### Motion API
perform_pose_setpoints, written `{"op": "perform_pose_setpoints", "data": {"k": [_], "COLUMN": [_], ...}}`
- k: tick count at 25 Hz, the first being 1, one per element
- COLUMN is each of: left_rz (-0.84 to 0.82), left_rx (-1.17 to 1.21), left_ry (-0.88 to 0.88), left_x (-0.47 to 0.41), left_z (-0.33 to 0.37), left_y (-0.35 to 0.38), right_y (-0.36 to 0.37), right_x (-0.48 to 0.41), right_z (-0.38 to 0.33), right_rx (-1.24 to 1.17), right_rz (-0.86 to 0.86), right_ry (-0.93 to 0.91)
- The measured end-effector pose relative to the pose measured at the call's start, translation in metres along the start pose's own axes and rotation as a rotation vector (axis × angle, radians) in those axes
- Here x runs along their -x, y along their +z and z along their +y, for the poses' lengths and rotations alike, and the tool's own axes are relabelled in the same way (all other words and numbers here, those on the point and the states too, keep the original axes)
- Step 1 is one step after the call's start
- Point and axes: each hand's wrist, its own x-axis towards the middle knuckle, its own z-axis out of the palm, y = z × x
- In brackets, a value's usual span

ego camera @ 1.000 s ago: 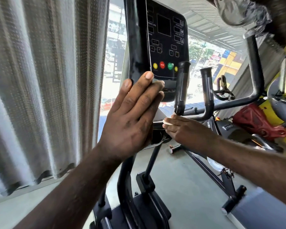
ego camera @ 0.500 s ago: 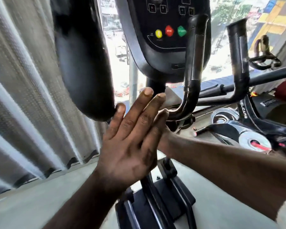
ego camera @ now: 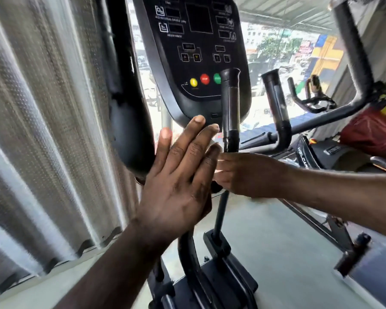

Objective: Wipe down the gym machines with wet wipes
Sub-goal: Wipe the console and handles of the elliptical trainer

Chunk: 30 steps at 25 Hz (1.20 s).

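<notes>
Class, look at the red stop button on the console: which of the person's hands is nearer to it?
Left. The left hand lies flat, fingertips at the console's lower edge, below the red stop button. The right hand is lower, gripping the handlebar.

Console (ego camera: 198,52) top centre, curtain (ego camera: 42,130) far left, padded arm (ego camera: 129,130) between them. Near handlebar (ego camera: 231,108) stands before the console's right edge, second handlebar (ego camera: 276,108) further right. Left hand (ego camera: 178,188) flat below the console; right hand (ego camera: 247,175) beside it, wrapping the near handlebar's foot. Machine base (ego camera: 221,282) on the floor (ego camera: 276,241) below.
</notes>
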Motion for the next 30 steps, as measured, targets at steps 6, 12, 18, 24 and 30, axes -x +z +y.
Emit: {"op": "perform_pose_setpoints", "data": {"k": [6,12,18,24,30], "left_rz": [-0.023,0.065,0.217,0.297,0.283], "left_rx": [0.402,0.661,0.627,0.591,0.598], "left_ry": [-0.296,-0.484,-0.569,-0.685,-0.727], "left_x": [-0.011,-0.011,-0.039,-0.051,-0.062], "left_z": [-0.001,0.001,-0.016,-0.017,-0.012], "left_y": [0.02,0.051,0.08,0.103,0.112], "right_y": [-0.034,0.011,0.008,0.024,0.027], "right_x": [0.03,-0.023,-0.007,-0.001,-0.017], "right_z": [0.024,-0.054,0.036,0.063,0.124], "right_rx": [-0.502,-0.64,-0.426,-0.523,-0.553], "right_rz": [0.532,0.606,0.634,0.651,0.852], "right_ry": [0.729,0.837,0.567,0.374,0.401]}}
